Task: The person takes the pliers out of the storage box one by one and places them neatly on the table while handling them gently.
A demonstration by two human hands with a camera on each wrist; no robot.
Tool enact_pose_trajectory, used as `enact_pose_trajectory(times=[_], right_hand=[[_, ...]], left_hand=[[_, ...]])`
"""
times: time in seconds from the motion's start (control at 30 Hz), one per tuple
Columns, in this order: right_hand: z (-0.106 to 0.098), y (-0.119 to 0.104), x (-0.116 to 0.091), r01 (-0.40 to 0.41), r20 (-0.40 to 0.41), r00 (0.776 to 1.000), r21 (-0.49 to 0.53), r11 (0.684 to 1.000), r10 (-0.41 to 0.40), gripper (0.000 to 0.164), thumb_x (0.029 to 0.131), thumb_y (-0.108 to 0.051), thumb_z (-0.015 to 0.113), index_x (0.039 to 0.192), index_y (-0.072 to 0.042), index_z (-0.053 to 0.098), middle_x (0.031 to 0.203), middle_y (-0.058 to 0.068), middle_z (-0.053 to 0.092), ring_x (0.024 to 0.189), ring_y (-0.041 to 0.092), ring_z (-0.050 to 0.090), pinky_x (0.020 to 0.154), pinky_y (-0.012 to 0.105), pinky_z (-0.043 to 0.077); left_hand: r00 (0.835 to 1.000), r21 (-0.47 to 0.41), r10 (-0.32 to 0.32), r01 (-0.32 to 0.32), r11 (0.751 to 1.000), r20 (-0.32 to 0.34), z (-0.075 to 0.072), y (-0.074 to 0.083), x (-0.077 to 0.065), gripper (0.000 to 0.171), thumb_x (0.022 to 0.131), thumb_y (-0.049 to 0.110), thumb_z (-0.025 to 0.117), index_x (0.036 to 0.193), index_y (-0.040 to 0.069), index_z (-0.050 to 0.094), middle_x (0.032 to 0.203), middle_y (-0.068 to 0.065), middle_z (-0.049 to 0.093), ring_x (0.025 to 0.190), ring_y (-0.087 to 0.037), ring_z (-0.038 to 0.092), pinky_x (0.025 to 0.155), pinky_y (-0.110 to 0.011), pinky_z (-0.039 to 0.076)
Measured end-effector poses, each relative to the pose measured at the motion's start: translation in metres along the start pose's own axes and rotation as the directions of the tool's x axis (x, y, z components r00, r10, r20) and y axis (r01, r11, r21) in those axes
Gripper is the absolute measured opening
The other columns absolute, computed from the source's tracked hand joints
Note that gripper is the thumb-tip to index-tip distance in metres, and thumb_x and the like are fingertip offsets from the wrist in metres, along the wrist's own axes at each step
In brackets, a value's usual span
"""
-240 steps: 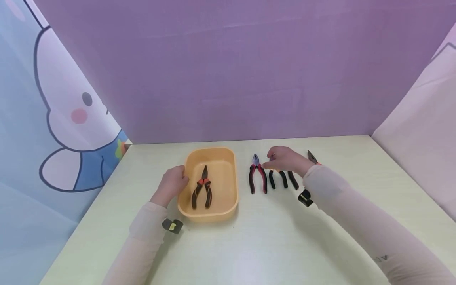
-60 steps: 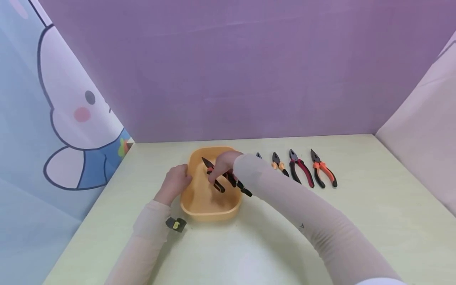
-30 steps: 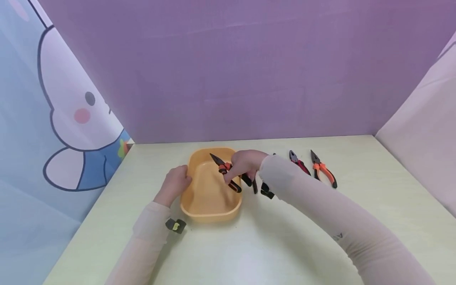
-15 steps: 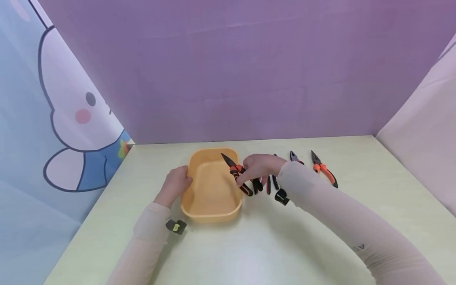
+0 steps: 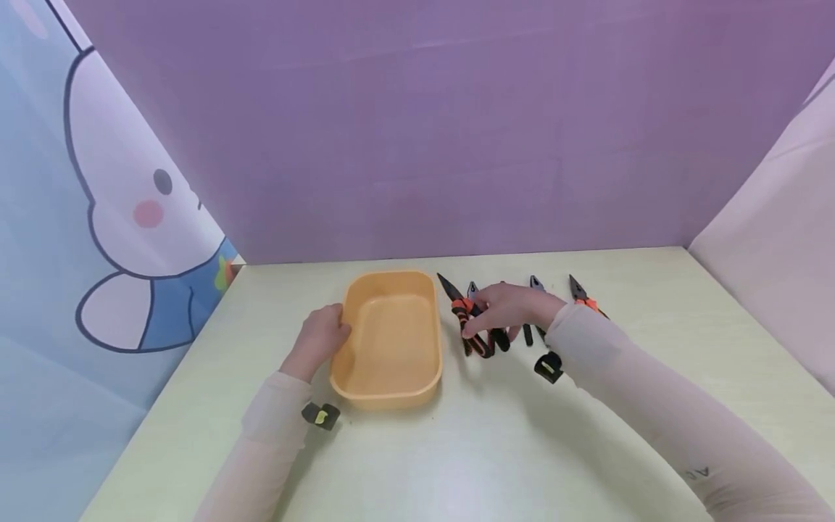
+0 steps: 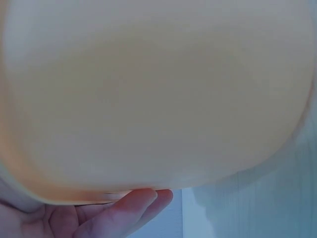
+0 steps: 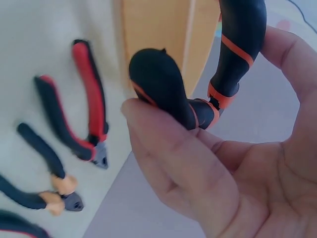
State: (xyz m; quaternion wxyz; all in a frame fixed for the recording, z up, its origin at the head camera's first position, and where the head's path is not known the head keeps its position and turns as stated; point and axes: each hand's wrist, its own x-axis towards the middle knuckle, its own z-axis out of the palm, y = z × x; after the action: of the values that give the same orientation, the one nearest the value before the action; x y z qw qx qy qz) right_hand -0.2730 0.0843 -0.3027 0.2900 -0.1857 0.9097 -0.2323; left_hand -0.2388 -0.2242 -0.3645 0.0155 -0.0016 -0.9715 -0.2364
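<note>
My left hand (image 5: 315,341) grips the left rim of a yellow-orange plastic tub (image 5: 385,399). In the left wrist view, its fingers (image 6: 124,213) lie against the outside of the tub wall. My right hand (image 5: 512,306) holds needle-nose pliers (image 5: 460,310) with black and orange handles. These pliers are just right of the tub, raised over the table, nose toward the far left. The right wrist view shows their handles spread, with one handle (image 7: 153,74) between thumb and fingers. Behind them, red-and-black pliers (image 7: 91,94) lie partly hidden in the head view.
More pliers lie in a row to the right: a pair with light-orange and black handles (image 7: 64,184), a pair whose grey head (image 5: 536,283) shows past my hand, and orange-handled long-nose pliers (image 5: 578,290). A purple cloth wall (image 5: 417,145) rises behind the table (image 5: 483,449).
The black-and-orange pliers, lying in the tub at first, were lifted out by my right hand and carried right, past the tub's right rim. My left hand stays on the tub.
</note>
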Motion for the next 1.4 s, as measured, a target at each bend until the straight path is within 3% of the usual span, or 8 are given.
enact_pose_trajectory(times=[0.2,0.4,0.53,0.73,0.9,1.07,1.33,1.4], right_hand=[[-0.001,0.019,-0.004,-0.045,-0.021,0.999,0.009,0.999,0.045,0.047,0.080,-0.045,0.069,0.098,-0.006,0.050,0.091,0.007,0.051,0.076,0.022,0.060,0.068,0.037,0.055],[-0.003,0.035,-0.007,-0.064,-0.035,0.997,0.044,0.997,0.065,0.054,0.080,-0.044,0.068,0.108,-0.001,0.049,0.102,0.011,0.050,0.089,0.023,0.056,0.067,0.036,0.056],[-0.006,0.045,-0.010,-0.068,-0.043,0.997,0.024,0.997,0.069,0.047,0.081,-0.043,0.066,0.101,-0.003,0.050,0.094,0.008,0.049,0.073,0.021,0.060,0.066,0.035,0.054],[-0.010,0.061,-0.014,-0.073,-0.069,0.995,0.015,0.997,0.074,0.043,0.082,-0.043,0.066,0.089,-0.005,0.047,0.080,0.004,0.043,0.063,0.015,0.046,0.064,0.037,0.055],[-0.015,0.075,-0.017,-0.103,-0.065,0.992,0.017,0.995,0.104,0.060,0.081,-0.046,0.065,0.112,0.002,0.046,0.079,0.003,0.041,0.064,0.016,0.047,0.064,0.038,0.055],[-0.022,0.088,-0.019,-0.142,-0.060,0.988,0.026,0.989,0.144,0.047,0.082,-0.045,0.064,0.090,-0.004,0.044,0.078,0.004,0.040,0.067,0.017,0.047,0.064,0.036,0.055],[-0.025,0.113,-0.032,-0.155,-0.072,0.985,0.035,0.987,0.157,0.045,0.083,-0.044,0.063,0.086,-0.005,0.041,0.078,0.006,0.040,0.068,0.018,0.046,0.064,0.036,0.055],[-0.027,0.119,-0.035,-0.154,-0.068,0.985,0.043,0.987,0.157,0.050,0.084,-0.044,0.063,0.095,0.000,0.044,0.086,0.012,0.046,0.070,0.019,0.050,0.065,0.037,0.055]], left_hand=[[1.000,-0.011,0.016,-0.016,1.000,-0.004,0.000,-0.001,0.000,0.006,0.083,0.000,0.050,0.077,0.001,0.049,0.067,-0.008,0.049,0.059,-0.019,0.046,0.051,-0.026,0.040],[1.000,-0.014,-0.003,0.003,1.000,0.002,-0.001,-0.003,-0.001,0.007,0.083,0.001,0.050,0.076,0.002,0.048,0.066,-0.008,0.047,0.059,-0.019,0.045,0.052,-0.027,0.040],[1.000,-0.007,-0.001,0.001,1.000,-0.004,-0.001,-0.006,0.000,0.007,0.083,0.001,0.050,0.077,0.002,0.048,0.067,-0.008,0.048,0.059,-0.020,0.046,0.052,-0.027,0.040],[1.000,-0.012,-0.002,0.001,1.000,-0.007,-0.001,-0.008,0.002,0.009,0.083,0.002,0.050,0.075,0.003,0.046,0.066,-0.008,0.047,0.059,-0.020,0.046,0.051,-0.027,0.040],[1.000,-0.015,0.000,0.000,1.000,-0.005,-0.002,-0.009,0.001,0.008,0.082,0.002,0.050,0.075,0.002,0.046,0.067,-0.008,0.048,0.059,-0.020,0.046,0.051,-0.028,0.040],[1.000,-0.013,0.001,-0.001,1.000,-0.004,-0.002,-0.008,0.002,0.009,0.082,0.002,0.050,0.075,0.003,0.046,0.066,-0.008,0.047,0.059,-0.019,0.046,0.051,-0.027,0.040],[1.000,-0.015,-0.017,0.017,1.000,0.013,-0.002,-0.010,0.003,0.009,0.084,0.002,0.050,0.076,0.003,0.046,0.067,-0.007,0.047,0.059,-0.019,0.045,0.051,-0.026,0.039],[1.000,-0.017,-0.017,0.018,1.000,0.015,-0.002,-0.010,0.002,0.009,0.084,0.002,0.049,0.076,0.003,0.046,0.067,-0.008,0.046,0.059,-0.019,0.046,0.051,-0.026,0.039]])
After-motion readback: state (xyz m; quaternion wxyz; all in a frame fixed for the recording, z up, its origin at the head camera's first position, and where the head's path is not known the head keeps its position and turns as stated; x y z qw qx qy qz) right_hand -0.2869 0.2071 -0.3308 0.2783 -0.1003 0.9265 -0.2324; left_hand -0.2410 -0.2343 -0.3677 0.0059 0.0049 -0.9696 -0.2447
